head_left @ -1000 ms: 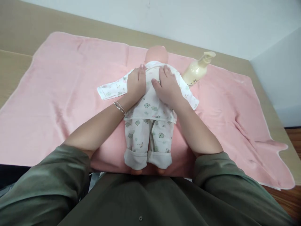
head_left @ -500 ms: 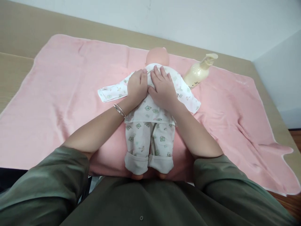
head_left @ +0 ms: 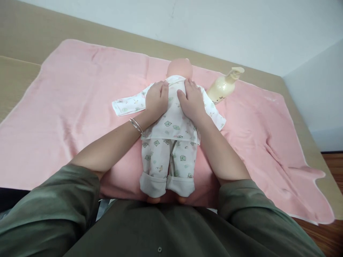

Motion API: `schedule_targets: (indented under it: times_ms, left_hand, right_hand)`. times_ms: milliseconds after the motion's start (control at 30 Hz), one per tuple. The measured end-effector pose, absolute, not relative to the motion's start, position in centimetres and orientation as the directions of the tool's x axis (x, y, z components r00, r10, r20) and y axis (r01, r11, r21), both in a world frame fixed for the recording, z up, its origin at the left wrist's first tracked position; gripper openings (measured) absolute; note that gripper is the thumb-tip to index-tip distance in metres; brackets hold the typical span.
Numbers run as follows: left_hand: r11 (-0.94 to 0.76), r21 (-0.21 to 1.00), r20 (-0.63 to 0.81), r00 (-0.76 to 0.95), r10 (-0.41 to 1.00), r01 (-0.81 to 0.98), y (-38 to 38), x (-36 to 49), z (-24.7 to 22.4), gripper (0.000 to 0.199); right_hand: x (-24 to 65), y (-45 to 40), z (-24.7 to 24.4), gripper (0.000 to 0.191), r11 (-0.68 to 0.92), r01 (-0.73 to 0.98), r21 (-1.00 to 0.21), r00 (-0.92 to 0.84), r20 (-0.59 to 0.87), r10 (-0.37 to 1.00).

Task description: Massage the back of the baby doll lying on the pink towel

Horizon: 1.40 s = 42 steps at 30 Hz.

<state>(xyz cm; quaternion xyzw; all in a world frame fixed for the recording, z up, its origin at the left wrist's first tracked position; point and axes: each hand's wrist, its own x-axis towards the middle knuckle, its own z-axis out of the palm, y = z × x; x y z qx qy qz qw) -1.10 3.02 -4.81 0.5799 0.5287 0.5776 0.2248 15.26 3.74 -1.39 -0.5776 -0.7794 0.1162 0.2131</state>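
Note:
A baby doll (head_left: pixel 173 119) in a white printed top and trousers (head_left: pixel 155 157) lies lengthwise before me, its feet at the near edge. The trouser legs are rolled up in wide cuffs. Its bald head (head_left: pixel 179 67) points away, and no face shows. My left hand (head_left: pixel 157 97) is cupped round the doll's left-hand side, thumb on the top garment and the other fingers mostly hidden. Against the opposite side of the torso, my right hand (head_left: pixel 192 99) lies with fingers stretched over the cloth and thumb apart. Some printed cloth shows between the two hands.
Beyond the doll's right-hand sleeve, a cream pump bottle (head_left: pixel 223 86) lies tilted on the pink blanket (head_left: pixel 88 92). The creased blanket covers much of the wooden table (head_left: pixel 24 25). A white wall (head_left: pixel 227 32) stands behind the table.
My right hand has slid right, from the middle of the doll's torso to its side, opening a gap from my left hand. The left hand stays in place.

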Motion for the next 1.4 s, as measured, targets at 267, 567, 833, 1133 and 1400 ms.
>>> schedule_targets:
  times_ms: [267,567,833,1133,1400]
  left_hand:
    - [-0.344,0.856,0.448,-0.221,0.866,0.386,2.75,-1.03,-4.31,0.053]
    - [-0.345,0.851,0.454,-0.223,0.863,0.396,2.87,-1.01,-4.29,0.056]
    - [-0.356,0.837,0.473,-0.221,0.853,0.416,2.96,-0.97,-4.24,0.056]
    - [-0.326,0.804,0.474,-0.204,0.857,0.498,2.75,-1.00,-3.87,0.045]
    - [-0.338,0.806,0.482,-0.210,0.850,0.486,3.29,-1.09,-4.63,0.044]
  right_hand:
    - [14.81,3.56,-1.13,0.067,0.282,0.882,-0.378,-0.222,0.195,0.955]
    - [14.59,3.25,-0.77,0.065,0.283,0.883,-0.374,-0.219,0.205,0.954]
    - [14.60,3.20,-0.82,0.063,0.296,0.876,-0.380,-0.225,0.221,0.949]
    - [14.39,3.23,-0.74,0.062,0.282,0.884,-0.372,-0.216,0.209,0.954]
    - [14.34,3.43,-1.02,0.060,0.287,0.879,-0.382,-0.208,0.234,0.950]
